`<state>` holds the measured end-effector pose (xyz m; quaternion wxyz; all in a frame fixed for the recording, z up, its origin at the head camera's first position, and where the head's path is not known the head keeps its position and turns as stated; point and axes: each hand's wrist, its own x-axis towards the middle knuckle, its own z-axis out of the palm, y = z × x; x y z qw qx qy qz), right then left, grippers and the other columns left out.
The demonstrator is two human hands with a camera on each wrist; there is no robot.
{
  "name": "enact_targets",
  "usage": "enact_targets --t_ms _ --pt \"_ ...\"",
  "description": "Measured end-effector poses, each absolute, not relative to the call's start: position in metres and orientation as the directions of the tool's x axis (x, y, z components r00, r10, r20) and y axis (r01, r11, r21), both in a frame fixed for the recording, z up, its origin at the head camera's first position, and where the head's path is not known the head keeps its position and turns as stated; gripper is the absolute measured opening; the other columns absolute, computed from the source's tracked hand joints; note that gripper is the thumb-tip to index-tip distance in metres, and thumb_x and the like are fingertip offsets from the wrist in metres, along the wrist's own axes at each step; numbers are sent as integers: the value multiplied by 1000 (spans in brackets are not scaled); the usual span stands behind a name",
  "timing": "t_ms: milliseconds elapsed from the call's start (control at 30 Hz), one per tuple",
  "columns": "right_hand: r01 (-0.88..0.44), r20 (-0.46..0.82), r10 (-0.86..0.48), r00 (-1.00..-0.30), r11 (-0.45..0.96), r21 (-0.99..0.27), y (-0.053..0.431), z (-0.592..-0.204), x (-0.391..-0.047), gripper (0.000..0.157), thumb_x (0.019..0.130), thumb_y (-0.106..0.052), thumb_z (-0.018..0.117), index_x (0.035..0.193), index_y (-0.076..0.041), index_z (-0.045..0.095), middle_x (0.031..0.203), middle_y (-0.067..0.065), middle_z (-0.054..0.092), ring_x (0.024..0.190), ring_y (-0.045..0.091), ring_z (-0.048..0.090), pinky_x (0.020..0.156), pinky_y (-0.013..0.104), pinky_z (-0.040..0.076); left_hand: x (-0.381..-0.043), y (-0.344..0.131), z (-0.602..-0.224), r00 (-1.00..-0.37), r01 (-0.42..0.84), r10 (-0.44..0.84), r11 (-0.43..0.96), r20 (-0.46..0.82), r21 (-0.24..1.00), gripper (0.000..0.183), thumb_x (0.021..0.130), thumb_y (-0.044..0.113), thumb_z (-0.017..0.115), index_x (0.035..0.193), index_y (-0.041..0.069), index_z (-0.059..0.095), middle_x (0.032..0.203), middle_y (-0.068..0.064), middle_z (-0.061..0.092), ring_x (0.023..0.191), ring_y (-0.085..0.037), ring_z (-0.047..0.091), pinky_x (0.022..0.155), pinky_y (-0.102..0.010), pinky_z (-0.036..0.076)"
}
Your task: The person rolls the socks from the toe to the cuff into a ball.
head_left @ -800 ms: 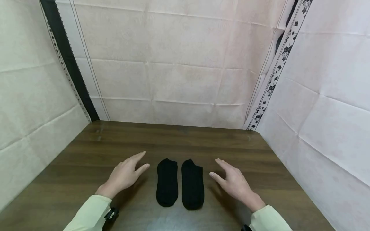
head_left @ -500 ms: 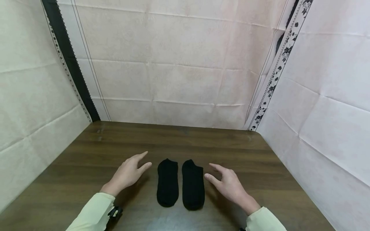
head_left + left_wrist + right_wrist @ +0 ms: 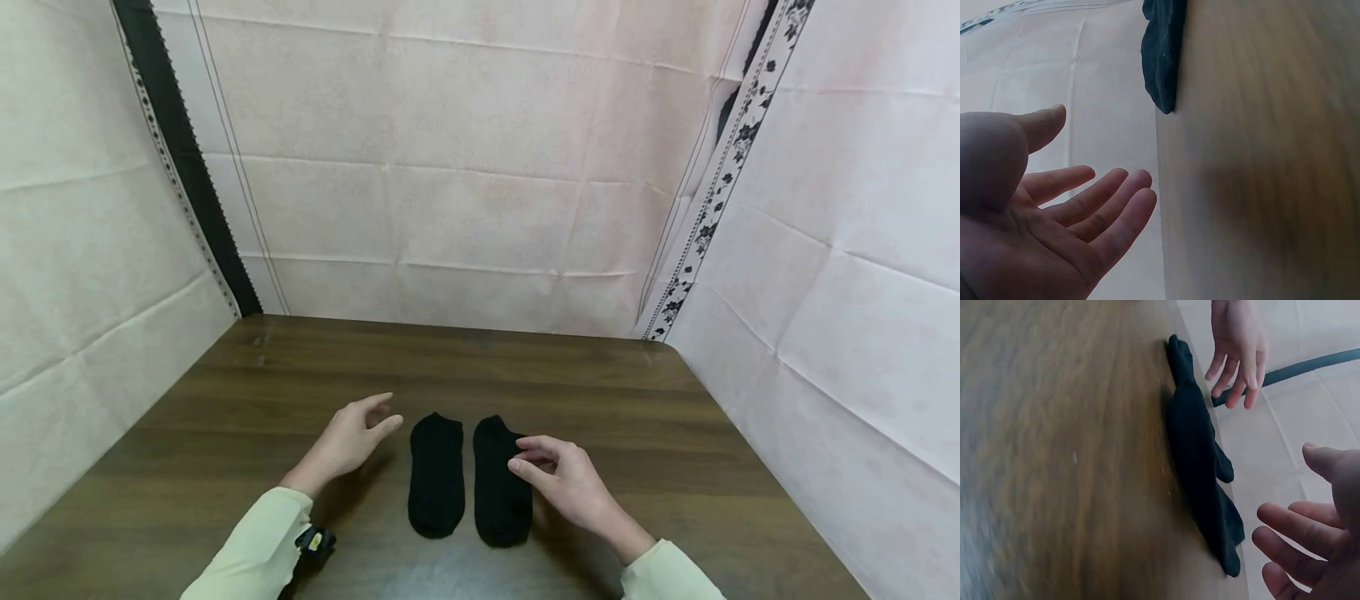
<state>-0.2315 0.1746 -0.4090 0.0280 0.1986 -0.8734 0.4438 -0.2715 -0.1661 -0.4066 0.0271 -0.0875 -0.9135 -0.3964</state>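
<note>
Two black ankle socks lie flat and side by side on the wooden table (image 3: 360,533), the left sock (image 3: 436,475) a small gap away from the right sock (image 3: 501,492). My left hand (image 3: 345,442) hovers to the left of the left sock, fingers loosely extended and thumb apart, holding nothing. Over the right edge of the right sock, in the head view, my right hand (image 3: 566,479) overlaps it with thumb and fingers spread apart. The right wrist view shows that hand (image 3: 1310,531) with a gap between it and the dark sock (image 3: 1197,456), nothing in its grasp.
Pale creased cloth (image 3: 480,167) hangs behind the table, with more cloth along both sides. A floral border strip (image 3: 705,225) runs down the right corner, a dark strip (image 3: 187,158) down the left. A black wrist device (image 3: 315,542) sits at the left sleeve.
My right hand has moved left, from beside the right sock to over its edge. The left hand has shifted slightly right toward the left sock. Both socks stay in place.
</note>
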Motion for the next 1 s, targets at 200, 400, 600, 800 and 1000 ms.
enact_targets --t_ms 200,400,600,800,1000 --pt "-354 182 -358 -916 504 -788 168 -412 -231 44 96 -38 70 124 -5 67 104 -2 73 88 21 66 74 28 54 -276 -158 -409 -984 176 134 640 117 748 52 103 28 60 147 2 48 132 -21 60 119 -37 58 92 -52 50" --pt "-370 192 -374 -907 494 -787 162 -416 -228 40 95 -36 70 122 -6 69 101 -4 73 89 18 66 75 29 53 -279 -153 -411 -985 165 137 625 101 763 52 103 28 60 146 1 48 131 -19 60 118 -35 59 90 -49 51" --pt "-385 189 -397 -898 504 -773 155 -418 -225 39 95 -37 71 121 -8 70 97 -11 74 97 14 64 79 31 49 -281 -151 -415 -989 140 124 618 80 773 51 103 29 61 145 2 50 128 -15 62 115 -32 60 87 -46 52" --pt "-392 182 -421 -889 490 -779 149 -420 -224 39 94 -37 72 120 -8 70 94 -11 74 102 17 64 82 32 52 -284 -147 -415 -991 127 120 610 67 782 53 102 29 61 146 1 48 128 -16 62 116 -33 59 89 -48 51" --pt "-408 191 -436 -879 482 -776 143 -422 -223 37 93 -36 73 118 -8 71 92 -11 73 99 14 65 80 30 53 -284 -143 -414 -992 105 121 581 42 807 54 102 27 62 147 1 47 128 -17 61 98 -26 65 78 -41 55"
